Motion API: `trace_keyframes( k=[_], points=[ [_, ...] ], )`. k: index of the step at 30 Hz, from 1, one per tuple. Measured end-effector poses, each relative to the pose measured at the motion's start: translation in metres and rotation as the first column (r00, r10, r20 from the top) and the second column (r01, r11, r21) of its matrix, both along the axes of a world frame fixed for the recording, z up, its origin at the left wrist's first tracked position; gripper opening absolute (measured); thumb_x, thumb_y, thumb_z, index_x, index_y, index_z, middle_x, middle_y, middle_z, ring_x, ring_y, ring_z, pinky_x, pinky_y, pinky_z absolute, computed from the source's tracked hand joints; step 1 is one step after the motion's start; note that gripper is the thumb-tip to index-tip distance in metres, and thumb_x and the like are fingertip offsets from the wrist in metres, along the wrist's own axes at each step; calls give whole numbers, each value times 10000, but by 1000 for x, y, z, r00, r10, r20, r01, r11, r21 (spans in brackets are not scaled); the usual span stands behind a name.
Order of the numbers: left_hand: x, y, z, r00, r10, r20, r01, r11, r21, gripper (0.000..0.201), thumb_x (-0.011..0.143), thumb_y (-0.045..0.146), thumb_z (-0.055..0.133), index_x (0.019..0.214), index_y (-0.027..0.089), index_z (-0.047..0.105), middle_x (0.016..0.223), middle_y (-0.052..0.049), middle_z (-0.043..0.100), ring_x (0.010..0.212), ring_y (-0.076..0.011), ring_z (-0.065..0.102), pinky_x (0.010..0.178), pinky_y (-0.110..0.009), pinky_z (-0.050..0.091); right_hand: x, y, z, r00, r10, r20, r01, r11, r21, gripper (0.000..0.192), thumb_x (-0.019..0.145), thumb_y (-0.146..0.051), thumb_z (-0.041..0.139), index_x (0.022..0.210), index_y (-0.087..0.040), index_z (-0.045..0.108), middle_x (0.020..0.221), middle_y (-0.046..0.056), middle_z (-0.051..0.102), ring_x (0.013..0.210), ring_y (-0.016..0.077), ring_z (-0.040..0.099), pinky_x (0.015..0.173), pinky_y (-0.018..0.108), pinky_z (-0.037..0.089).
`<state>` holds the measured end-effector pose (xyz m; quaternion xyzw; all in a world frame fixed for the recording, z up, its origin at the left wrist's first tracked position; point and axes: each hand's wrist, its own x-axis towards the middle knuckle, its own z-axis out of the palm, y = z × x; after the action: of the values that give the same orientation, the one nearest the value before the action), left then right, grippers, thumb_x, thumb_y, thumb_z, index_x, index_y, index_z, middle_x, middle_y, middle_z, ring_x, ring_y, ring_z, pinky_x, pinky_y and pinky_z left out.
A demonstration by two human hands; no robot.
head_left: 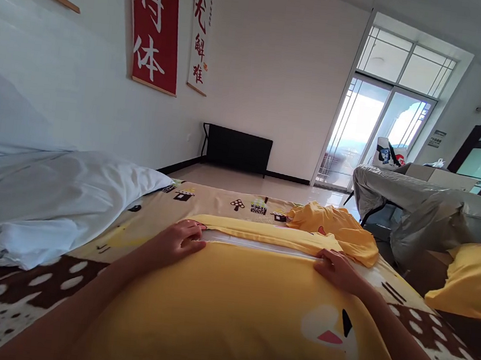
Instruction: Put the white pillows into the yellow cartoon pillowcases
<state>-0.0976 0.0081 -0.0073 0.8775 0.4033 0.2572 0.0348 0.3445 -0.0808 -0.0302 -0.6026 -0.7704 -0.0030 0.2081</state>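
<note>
Two bare hands press down on the far edge of a yellow pillow (227, 304) lying across a bed. The left hand (180, 241) rests palm-down at the left end of the pillow's open mouth, fingers curled over the edge; the right hand (336, 268) does the same at the right end, fingers bent over the fabric. Neither hand is lifting anything — both lie flat against the cloth, well apart from each other. Between them runs a pale strip of white inner pillow (259, 244), showing through the opening of the yellow case. A cartoon face in white, black and pink is printed on the case near the right forearm.

The pillow sits on a patterned bedsheet (221, 201) in tan and brown with small house and mushroom prints. A white pillow (58, 201) lies to the left against the wall. Just beyond the right hand, a crumpled yellow cloth (334, 224) is heaped on the sheet, and a second yellow pillow (471, 278) sits off the bed's right side. Behind — a grey-covered sofa (427, 205), a black radiator (237, 150), red and white calligraphy banners (155, 28) and a bright glass balcony door (370, 130).
</note>
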Motion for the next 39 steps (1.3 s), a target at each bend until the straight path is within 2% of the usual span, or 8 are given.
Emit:
trace_keyframes(
  k=[5, 9, 17, 24, 29, 32, 35, 39],
  points=[
    [-9, -9, -4, 1000, 30, -7, -30, 999, -34, 368, 829, 480, 478, 601, 195, 435, 602, 8, 508, 633, -157, 482, 600, -242, 360, 10, -1, -1, 962, -268, -50, 271, 961, 65, 425, 922, -525, 322, 1062, -202, 561, 671, 19, 646, 719, 213, 601, 750, 345, 427],
    [-3, -10, 2, 999, 36, -11, -37, 994, -100, 374, 857, 488, 409, 628, 194, 434, 557, 30, 444, 536, -129, 419, 551, -238, 337, 4, 8, 4, 903, -385, 190, 358, 919, 164, 498, 936, -527, 290, 1118, -189, 607, 819, 117, 696, 882, 277, 623, 841, 408, 393],
    [17, 14, 10, 976, 206, -74, -198, 975, 100, 460, 733, 315, 506, 1163, 176, 593, 1238, -112, 608, 1152, -279, 538, 933, -372, 410, 18, 26, 27, 945, -165, 281, 215, 964, -157, 319, 797, -503, 585, 840, -208, 697, 811, 59, 707, 724, 186, 640, 627, 258, 430],
    [21, 22, -17, 943, 305, 135, -321, 939, 120, 345, 855, 323, 363, 760, 173, 659, 867, -116, 712, 781, -235, 632, 721, -318, 451, -6, 18, 11, 871, -433, 231, 401, 900, 174, 333, 922, -289, 385, 828, -151, 673, 757, 135, 670, 739, 228, 628, 657, 302, 372],
    [22, -5, -27, 846, 341, 411, -465, 849, 253, 355, 918, 334, 272, 794, 176, 565, 820, -110, 658, 801, -206, 604, 760, -301, 442, -11, 10, 16, 828, -561, 9, 491, 732, 471, 411, 944, -323, 271, 828, -140, 621, 663, 108, 612, 655, 204, 572, 615, 289, 334],
    [24, -20, -18, 735, 358, 576, -584, 765, 270, 299, 926, 306, 281, 835, 163, 527, 738, -94, 620, 694, -192, 582, 688, -299, 428, -12, -2, 36, 851, -452, -266, 482, 473, 738, 374, 904, -392, 346, 667, -182, 545, 519, 39, 497, 555, 168, 490, 579, 277, 323],
    [25, -24, 14, 578, 320, 751, -705, 660, 261, 258, 923, 299, 313, 893, 141, 514, 735, -89, 601, 663, -194, 559, 659, -310, 404, -14, -9, 61, 858, -332, -393, 479, 237, 845, 350, 883, -421, 389, 633, -201, 497, 499, 15, 434, 531, 160, 443, 568, 287, 316],
    [31, -5, 65, 497, 134, 857, -744, 574, 342, 242, 908, 310, 321, 899, 157, 508, 797, -92, 588, 724, -202, 564, 706, -327, 401, -5, 9, 75, 832, -315, -456, 508, 105, 855, 376, 899, -445, 318, 646, -210, 467, 529, 20, 392, 576, 188, 430, 608, 321, 323]
  ],
)
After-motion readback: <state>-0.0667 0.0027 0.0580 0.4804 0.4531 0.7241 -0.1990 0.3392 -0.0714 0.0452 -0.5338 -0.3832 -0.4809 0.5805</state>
